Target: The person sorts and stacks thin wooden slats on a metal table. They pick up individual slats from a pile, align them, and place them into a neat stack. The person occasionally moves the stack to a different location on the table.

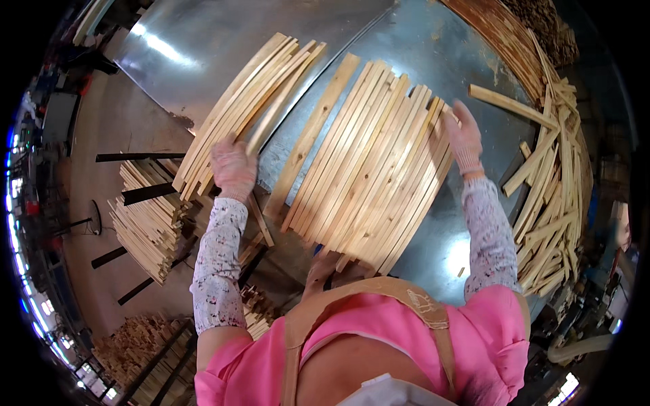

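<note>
A row of pale wooden strips (369, 162) lies side by side on the metal table in front of me. My right hand (464, 139), in a pinkish glove, is at the row's right edge near its far end, fingers apart. One wider, knotty strip (313, 139) lies slightly apart, left of the row. Farther left is a smaller group of strips (237, 111), whose near ends reach past the table edge. My left hand (235, 169), also gloved, is at the near right side of this group. Motion blurs its fingers, so its grip is unclear.
The metal table (433, 34) has a seam running across it. A jumbled heap of strips (548, 210) lies at the right, one strip (512, 106) jutting toward me. Stacked strips (150, 220) rest among dark bars at lower left, with more stacked wood (139, 348) nearer.
</note>
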`<state>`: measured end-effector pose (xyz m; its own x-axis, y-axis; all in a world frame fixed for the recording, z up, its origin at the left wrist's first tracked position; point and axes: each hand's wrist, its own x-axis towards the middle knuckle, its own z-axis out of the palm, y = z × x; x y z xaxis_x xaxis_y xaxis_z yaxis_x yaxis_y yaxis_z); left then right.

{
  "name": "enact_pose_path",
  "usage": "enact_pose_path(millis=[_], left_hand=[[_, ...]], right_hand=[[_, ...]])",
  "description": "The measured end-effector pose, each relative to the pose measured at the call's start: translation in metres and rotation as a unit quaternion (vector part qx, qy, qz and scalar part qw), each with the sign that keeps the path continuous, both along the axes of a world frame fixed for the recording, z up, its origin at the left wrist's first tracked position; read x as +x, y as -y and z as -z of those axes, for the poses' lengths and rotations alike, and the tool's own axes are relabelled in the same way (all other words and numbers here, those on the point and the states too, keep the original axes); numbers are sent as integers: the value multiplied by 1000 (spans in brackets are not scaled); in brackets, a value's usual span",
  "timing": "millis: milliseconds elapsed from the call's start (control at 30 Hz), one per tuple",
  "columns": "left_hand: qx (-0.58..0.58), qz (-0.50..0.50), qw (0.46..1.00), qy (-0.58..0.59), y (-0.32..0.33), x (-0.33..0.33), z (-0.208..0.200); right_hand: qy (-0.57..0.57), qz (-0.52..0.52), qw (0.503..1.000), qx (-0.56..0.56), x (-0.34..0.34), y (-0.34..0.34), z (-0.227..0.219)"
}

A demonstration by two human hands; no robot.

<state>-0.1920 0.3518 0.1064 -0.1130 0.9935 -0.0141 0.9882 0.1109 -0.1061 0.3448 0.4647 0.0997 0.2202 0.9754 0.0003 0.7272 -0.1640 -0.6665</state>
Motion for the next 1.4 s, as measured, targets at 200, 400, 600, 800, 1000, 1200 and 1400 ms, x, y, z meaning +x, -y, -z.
enact_pose_path(millis=[200,400,600,800,1000,1200,1400], left_hand=[[110,-32,993,1,29,-47,75],[22,81,943,323,59,66,87],[11,130,958,256,74,81,74],[-12,173,972,162,100,172,35],[30,192,954,227,160,280,54],[49,101,938,327,167,288,51],[0,48,930,364,179,299,55]], right_hand=[[-72,87,973,-201,46,192,54],[-142,-38,957,-251,-35,227,9],[-19,-20,974,-227,-10,192,8],[206,-139,947,201,22,2,16],[116,-210,969,-55,30,-85,21],[-118,-202,971,55,37,-58,-40],[-230,-155,959,53,66,-22,-30]])
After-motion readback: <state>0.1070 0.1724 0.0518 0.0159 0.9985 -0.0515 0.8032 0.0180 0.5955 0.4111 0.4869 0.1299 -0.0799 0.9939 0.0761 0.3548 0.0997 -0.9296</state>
